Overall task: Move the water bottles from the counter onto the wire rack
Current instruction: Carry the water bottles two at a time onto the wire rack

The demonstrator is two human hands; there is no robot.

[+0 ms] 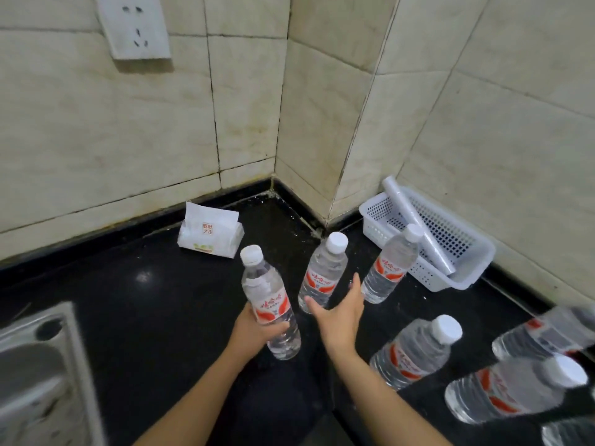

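Clear water bottles with white caps and red labels stand on a black counter [145,317]. My left hand [254,329] grips one bottle [269,300] around its lower half and holds it upright. Just right of it, my right hand [341,312] is spread, its fingers reaching toward a second bottle [323,272] without touching it. A third bottle [391,263] stands further right, against the basket. Several more bottles [415,352] stand at the lower right. No wire rack is in view.
A white perforated plastic basket [463,268] holding a plastic-wrap roll [415,226] sits against the right wall. A white tissue pack [211,231] lies near the tiled corner. A steel sink [38,375] is at lower left. A wall socket [133,25] is above.
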